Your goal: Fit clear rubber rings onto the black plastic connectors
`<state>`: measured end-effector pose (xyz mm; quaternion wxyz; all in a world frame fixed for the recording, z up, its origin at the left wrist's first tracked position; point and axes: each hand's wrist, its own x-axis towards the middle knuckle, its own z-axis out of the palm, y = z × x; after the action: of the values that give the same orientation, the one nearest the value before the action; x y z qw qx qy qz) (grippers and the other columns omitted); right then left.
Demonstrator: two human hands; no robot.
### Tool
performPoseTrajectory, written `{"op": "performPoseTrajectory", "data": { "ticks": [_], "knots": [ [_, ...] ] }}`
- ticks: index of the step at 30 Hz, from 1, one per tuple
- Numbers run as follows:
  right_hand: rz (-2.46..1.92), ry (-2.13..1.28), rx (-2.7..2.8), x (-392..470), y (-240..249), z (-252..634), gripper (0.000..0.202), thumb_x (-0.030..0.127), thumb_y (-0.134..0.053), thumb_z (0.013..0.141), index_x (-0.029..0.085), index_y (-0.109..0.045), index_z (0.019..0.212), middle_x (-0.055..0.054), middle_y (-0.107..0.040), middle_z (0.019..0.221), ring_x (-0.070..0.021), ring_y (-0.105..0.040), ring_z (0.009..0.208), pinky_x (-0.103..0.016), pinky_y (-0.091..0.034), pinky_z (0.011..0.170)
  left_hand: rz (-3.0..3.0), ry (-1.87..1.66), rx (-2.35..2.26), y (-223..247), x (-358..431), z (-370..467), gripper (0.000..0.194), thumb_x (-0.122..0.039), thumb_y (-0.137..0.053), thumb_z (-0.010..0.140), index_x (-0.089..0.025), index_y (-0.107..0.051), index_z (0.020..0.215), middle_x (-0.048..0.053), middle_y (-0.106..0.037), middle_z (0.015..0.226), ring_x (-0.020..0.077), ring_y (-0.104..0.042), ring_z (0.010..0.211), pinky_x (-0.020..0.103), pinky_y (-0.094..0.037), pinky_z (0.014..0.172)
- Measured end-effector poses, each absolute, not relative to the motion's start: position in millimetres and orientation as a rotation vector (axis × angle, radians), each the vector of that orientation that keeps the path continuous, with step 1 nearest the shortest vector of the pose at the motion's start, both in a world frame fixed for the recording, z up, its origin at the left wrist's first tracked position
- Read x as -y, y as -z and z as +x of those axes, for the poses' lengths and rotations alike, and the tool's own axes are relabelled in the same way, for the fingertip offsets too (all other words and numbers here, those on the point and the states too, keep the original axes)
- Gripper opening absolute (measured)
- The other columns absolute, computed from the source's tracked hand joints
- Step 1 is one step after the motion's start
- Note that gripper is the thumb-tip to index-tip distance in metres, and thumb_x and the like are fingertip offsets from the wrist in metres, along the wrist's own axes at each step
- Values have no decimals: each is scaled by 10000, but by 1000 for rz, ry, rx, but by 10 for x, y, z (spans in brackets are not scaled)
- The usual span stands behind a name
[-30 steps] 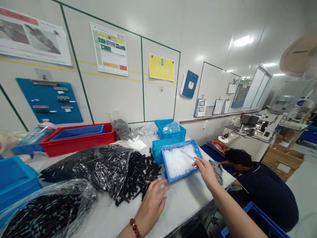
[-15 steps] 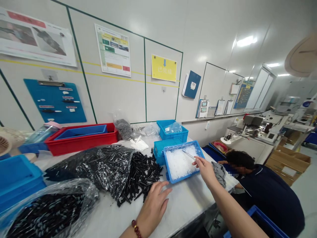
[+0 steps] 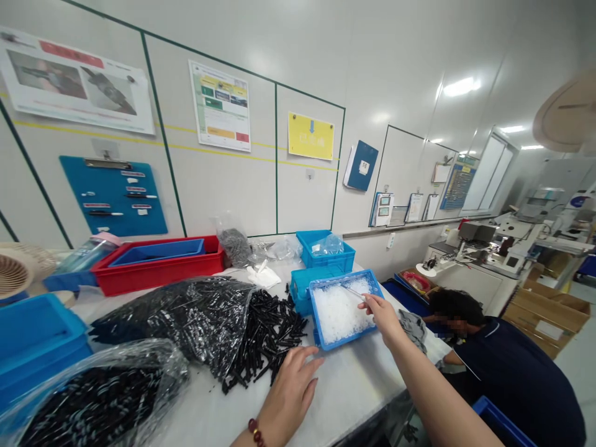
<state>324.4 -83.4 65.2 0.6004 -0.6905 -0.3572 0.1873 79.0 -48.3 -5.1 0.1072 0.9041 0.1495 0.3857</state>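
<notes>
head view: right hand (image 3: 380,315) has fingers pinched round a thin metal tool (image 3: 354,290), which sticks out ahead of the fingertips, its tip at the white bits (image 3: 342,316) in the tilted blue tray (image 3: 348,341). left hand (image 3: 291,391): fingers loosely spread, near the tray's close corner, beside loose black parts (image 3: 267,326) on the tabletop (image 3: 356,385).

- We had bright, fairly even light, with a white glare (image 3: 462,86) high on the glossy wall (image 3: 395,49).
- We saw sharp glints across the plastic bag (image 3: 181,316).
- The white pieces (image 3: 342,313) looked nearly washed out to us.
- A soft shadow fell on the surface (image 3: 344,385) below the tray (image 3: 347,339).
- Wide-angle stretch skewed our edges; the round tan shape (image 3: 565,115) was blurred.
</notes>
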Motion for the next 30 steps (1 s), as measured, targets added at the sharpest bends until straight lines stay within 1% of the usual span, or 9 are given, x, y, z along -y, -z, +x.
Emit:
{"op": "performPoseTrajectory", "data": {
  "ticks": [5, 8, 12, 16, 19, 21, 24, 27, 30],
  "knots": [
    [-1522, -611, 657, 1073, -670, 3273, 389, 431, -556, 643, 156, -640, 905, -64, -661, 741, -126, -476, 539, -217, -299, 434, 2643, -1253, -484, 51, 453, 782, 304, -111, -426, 848, -179, -516, 1131, 107, -594, 1047, 234, -554, 977, 424, -518, 820],
    [-1452, -721, 589, 1251, -656, 3224, 361, 424, -613, 636, 166, -648, 887, -56, -651, 736, -117, -466, 533, -217, -311, 443, 2629, -1300, -537, 54, 420, 781, 277, -148, -429, 874, -173, -512, 1137, 97, -617, 1014, 222, -569, 940, 402, -523, 797],
    [-1451, -849, 683, 1477, -592, 3047, 406, 468, -657, 625, 161, -667, 891, -48, -630, 698, -110, -457, 527, -223, -336, 467, 2629, -1324, -616, 54, 383, 775, 244, -186, -418, 900, -158, -523, 1118, 93, -632, 991, 212, -574, 908, 394, -511, 788],
    [-1534, -985, 902, 1641, -529, 2849, 461, 535, -624, 642, 159, -678, 905, -48, -618, 661, -118, -446, 520, -233, -315, 463, 2692, -1238, -694, 28, 372, 766, 218, -235, -491, 881, -168, -556, 1078, 75, -649, 966, 209, -571, 883, 394, -484, 789],
    [-1572, -1068, 1017, 1700, -506, 2762, 458, 546, -596, 664, 163, -678, 902, -40, -618, 637, -113, -427, 501, -236, -294, 465, 2739, -1102, -649, 4, 385, 764, 137, -240, -507, 877, -194, -598, 968, 31, -665, 872, 183, -570, 814, 383, -449, 794],
    [-1571, -1081, 1069, 1714, -493, 2739, 436, 536, -585, 681, 163, -674, 888, -32, -615, 619, -110, -421, 500, -240, -300, 483, 2743, -1032, -580, -1, 402, 765, 136, -233, -478, 894, -210, -610, 878, -5, -658, 787, 158, -561, 760, 375, -417, 827],
    [-1567, -1042, 1127, 1715, -477, 2716, 411, 527, -570, 698, 157, -662, 853, -14, -586, 566, -107, -405, 497, -242, -306, 503, 2773, -988, -520, 9, 435, 775, 221, -241, -421, 919, -207, -599, 792, -22, -631, 719, 142, -538, 723, 377, -374, 875],
    [-1596, -996, 1177, 1700, -462, 2645, 388, 515, -534, 728, 164, -643, 852, 16, -527, 523, -106, -380, 492, -241, -290, 507, 2823, -995, -480, 13, 474, 785, 264, -255, -392, 929, -188, -576, 752, -13, -607, 687, 146, -521, 701, 384, -364, 877],
    [-1609, -941, 1211, 1660, -417, 2511, 362, 492, -491, 762, 170, -618, 866, 28, -491, 529, -111, -388, 512, -243, -292, 524, 2839, -1014, -455, 5, 511, 785, 245, -243, -396, 925, -175, -560, 756, -8, -591, 670, 150, -517, 692, 386, -364, 875]
  ]
}}
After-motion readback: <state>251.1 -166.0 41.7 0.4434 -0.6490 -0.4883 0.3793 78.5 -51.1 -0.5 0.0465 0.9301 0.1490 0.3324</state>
